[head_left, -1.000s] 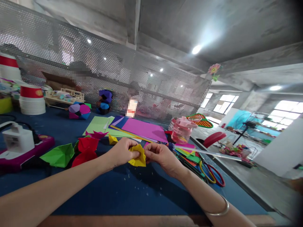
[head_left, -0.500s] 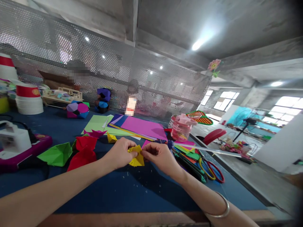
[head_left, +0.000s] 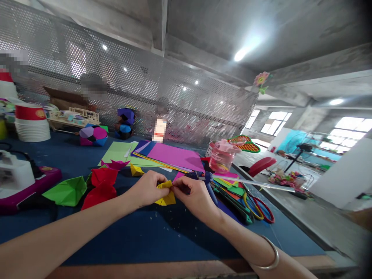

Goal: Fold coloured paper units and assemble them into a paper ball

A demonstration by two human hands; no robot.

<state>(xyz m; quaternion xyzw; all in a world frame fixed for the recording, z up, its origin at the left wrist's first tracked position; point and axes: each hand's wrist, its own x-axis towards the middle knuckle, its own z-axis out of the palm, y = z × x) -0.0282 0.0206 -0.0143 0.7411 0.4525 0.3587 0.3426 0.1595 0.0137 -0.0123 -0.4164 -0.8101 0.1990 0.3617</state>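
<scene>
While red folded paper (head_left: pixel 102 190) lies off to the left, your left hand (head_left: pixel 147 188) grips the yellow paper (head_left: pixel 166 200), which juts past its thumb; your right hand (head_left: pixel 197 195) pinches that paper's right edge, scissors (head_left: pixel 256 200) lying further right.

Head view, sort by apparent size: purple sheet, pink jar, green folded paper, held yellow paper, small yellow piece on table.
1. Purple sheet
2. Green folded paper and pink jar: too close to rank
3. Held yellow paper
4. Small yellow piece
</scene>
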